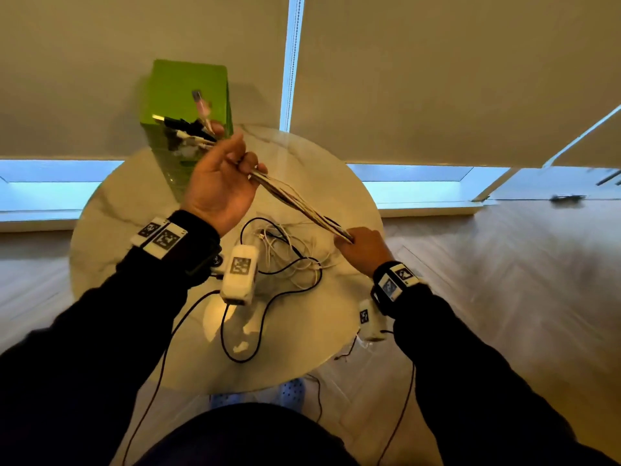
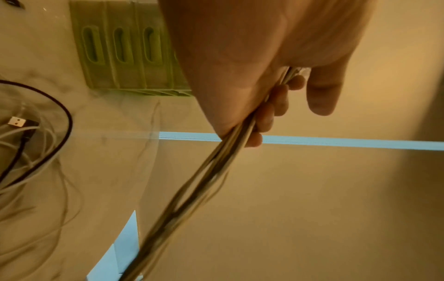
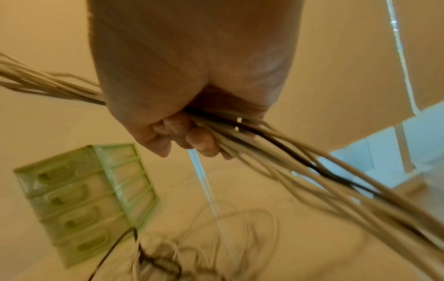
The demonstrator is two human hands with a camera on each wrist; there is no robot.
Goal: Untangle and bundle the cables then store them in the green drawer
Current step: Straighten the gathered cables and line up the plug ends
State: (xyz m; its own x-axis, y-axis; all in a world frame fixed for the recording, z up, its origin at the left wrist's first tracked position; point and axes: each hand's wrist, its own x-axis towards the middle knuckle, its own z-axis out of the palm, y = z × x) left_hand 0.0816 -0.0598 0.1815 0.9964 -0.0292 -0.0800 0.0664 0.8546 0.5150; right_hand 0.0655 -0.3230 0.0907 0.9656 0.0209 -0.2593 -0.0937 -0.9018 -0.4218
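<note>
A bundle of white and black cables (image 1: 299,201) stretches taut between my two hands above the round table. My left hand (image 1: 221,178) grips one end, raised in front of the green drawer unit (image 1: 188,92); several plugs (image 1: 188,132) stick out past its fingers. In the left wrist view the fingers (image 2: 269,114) curl round the strands (image 2: 192,190). My right hand (image 1: 361,245) grips the bundle lower right, fingers (image 3: 192,140) curled round the cables (image 3: 300,157). More loose cables (image 1: 289,260) lie tangled on the table under the hands.
The marble-look round table (image 1: 111,230) stands by a window with drawn blinds. The green drawer unit (image 3: 84,199) has several shut drawers with slot handles (image 2: 120,45). Thin sensor leads hang from my wrists over the table's near edge. Wooden floor lies to the right.
</note>
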